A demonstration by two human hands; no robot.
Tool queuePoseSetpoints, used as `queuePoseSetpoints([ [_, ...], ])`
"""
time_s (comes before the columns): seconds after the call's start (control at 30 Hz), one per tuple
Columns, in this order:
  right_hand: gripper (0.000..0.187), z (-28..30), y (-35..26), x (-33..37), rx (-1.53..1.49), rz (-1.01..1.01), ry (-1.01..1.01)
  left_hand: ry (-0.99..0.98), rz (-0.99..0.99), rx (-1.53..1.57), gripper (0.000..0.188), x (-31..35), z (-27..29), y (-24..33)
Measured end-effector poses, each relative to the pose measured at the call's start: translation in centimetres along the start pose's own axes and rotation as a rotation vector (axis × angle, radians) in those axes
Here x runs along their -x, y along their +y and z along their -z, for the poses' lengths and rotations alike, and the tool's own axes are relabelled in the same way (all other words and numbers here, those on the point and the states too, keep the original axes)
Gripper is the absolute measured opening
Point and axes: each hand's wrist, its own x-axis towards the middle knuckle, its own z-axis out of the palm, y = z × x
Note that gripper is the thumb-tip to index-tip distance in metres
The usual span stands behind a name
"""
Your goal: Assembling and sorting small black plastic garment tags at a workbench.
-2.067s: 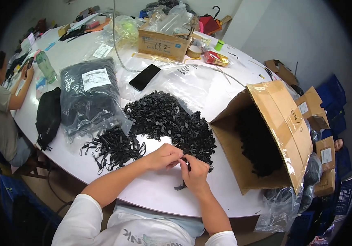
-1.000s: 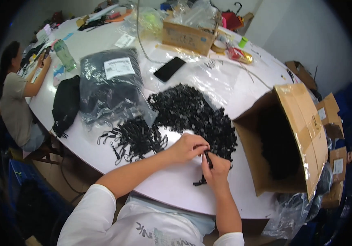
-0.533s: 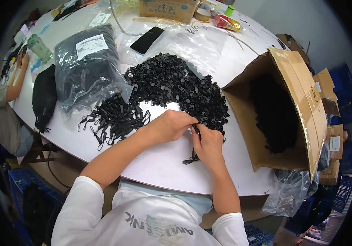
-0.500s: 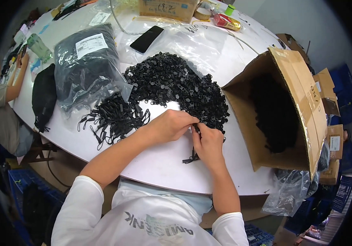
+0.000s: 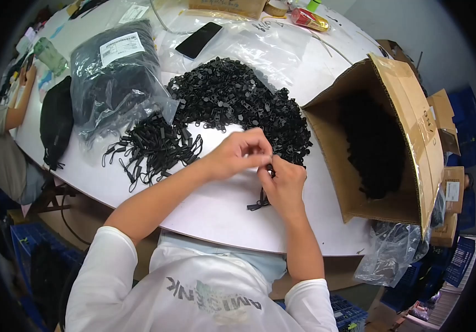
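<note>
My left hand (image 5: 242,155) and my right hand (image 5: 285,181) meet over the near side of a big heap of small black plastic clips (image 5: 224,94). The right hand's fingers are closed round a black cord pull (image 5: 260,202), whose end hangs below them toward the white table. My left thumb and forefinger pinch together right beside the right fingertips; what lies between them is too small and blurred to make out. To the left of my hands lies a loose pile of black cord pulls (image 5: 157,145) with thin loops.
An open cardboard box (image 5: 326,119) with black contents lies on its side at the right. A clear bag of black goods (image 5: 113,94) stands left, a phone (image 5: 199,40) behind the heap. Another person's arm (image 5: 19,108) is at far left. The white table (image 5: 215,218) curves before me.
My left hand has risen slightly, its fingers now more arched. The right hand stays almost in place with the cord pull. The whole view has shifted a little.
</note>
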Motion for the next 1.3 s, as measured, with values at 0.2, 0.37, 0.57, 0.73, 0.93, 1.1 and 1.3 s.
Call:
queuePoseSetpoints([
  [0.2, 0.013, -0.1, -0.3, 0.2, -0.127, -0.051, 0.003, 0.117, -0.380, -0.415, 0.009, 0.4, -0.9, 0.8],
  [0.37, 0.007, 0.1, -0.8, 0.2, -0.222, -0.084, 0.008, 0.248, -0.606, -0.822, 0.011, -0.1, 0.0, 0.7],
  [0.57, 0.006, 0.4, 0.1, 0.6, -0.231, -0.029, -0.044, 0.061, -0.612, -0.831, 0.005, 0.0, -0.1, 0.9],
  [0.73, 0.007, 1.3, -0.2, -0.2, -0.177, 0.046, 0.019, 0.095, -0.454, -0.684, 0.011, -0.1, 0.1, 1.2],
  [0.93, 0.005, 1.9, 0.0, -0.7, -0.215, 0.114, -0.097, 0.048, -0.461, -0.777, 0.023, 0.1, 1.5, 0.8],
  [1.1, 0.010, 3.0, 0.1, 0.0, -0.173, 0.043, -0.278, 0.005, -0.573, -0.872, 0.022, -0.1, 2.5, 1.6],
  [1.3, 0.024, 6.8, 6.4, 0.0, -0.688, -0.558, 0.311, 0.283, -0.366, -1.010, 0.026, -0.2, 2.9, 2.3],
])
